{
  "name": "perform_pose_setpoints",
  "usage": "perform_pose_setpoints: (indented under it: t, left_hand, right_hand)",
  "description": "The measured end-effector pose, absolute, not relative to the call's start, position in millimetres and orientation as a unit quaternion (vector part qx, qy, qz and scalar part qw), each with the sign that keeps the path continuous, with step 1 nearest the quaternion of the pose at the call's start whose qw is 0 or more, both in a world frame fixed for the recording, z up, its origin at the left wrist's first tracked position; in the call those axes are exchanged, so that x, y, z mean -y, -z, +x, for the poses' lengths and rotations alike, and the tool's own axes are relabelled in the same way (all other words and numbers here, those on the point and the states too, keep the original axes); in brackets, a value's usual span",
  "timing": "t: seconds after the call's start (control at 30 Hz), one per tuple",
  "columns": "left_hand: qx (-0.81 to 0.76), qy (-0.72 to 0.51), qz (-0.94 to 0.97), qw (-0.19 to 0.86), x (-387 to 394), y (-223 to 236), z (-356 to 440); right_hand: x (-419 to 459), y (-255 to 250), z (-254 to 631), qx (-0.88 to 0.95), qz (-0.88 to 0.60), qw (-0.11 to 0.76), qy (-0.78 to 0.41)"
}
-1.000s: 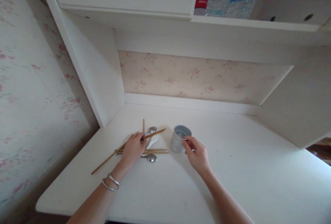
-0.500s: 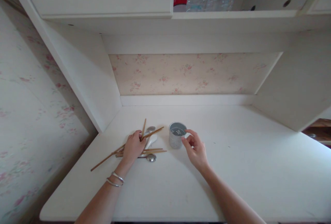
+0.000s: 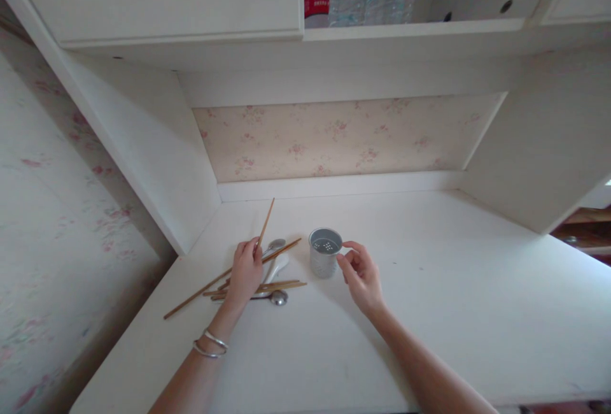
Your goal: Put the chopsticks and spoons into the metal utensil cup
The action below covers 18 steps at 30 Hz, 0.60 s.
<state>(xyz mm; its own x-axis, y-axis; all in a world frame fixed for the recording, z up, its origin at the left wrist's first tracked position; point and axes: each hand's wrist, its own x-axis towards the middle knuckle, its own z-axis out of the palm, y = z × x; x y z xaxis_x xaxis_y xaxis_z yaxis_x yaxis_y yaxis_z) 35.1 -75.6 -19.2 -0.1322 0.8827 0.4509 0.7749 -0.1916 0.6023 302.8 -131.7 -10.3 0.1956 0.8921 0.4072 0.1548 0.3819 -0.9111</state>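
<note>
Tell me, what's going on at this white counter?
A person is working with both bare hands. The left hand grips a chopstick that points up and away. The right hand has its thumb and index finger at the rim of an upright grey cup. Around the left hand, other chopsticks, two metal spoons and a white spoon lie in a loose pile on the counter.

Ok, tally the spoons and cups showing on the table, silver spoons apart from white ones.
Silver spoons: 2
White spoon: 1
Cup: 1
Total in view: 4
</note>
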Motion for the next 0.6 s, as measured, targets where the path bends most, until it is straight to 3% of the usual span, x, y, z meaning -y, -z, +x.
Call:
perform_pose_setpoints:
  t: [0.2, 0.3, 0.47, 0.6]
  left_hand:
    - [-0.515, -0.561, 0.558, 0.328, 74, -21, 72]
    - [-0.417, -0.615, 0.529, 0.410, 73, -50, 102]
    - [-0.355, -0.610, 0.570, 0.420, 65, -84, 144]
    - [-0.377, -0.558, 0.637, 0.374, 52, -80, 160]
  right_hand:
    - [124, 8, 305, 0.481, -0.455, 0.671, -0.334]
    - [122, 7, 306, 0.468, -0.455, 0.673, -0.348]
    - [120, 10, 305, 0.467, -0.455, 0.667, -0.360]
    - [120, 11, 304, 0.471, -0.452, 0.662, -0.367]
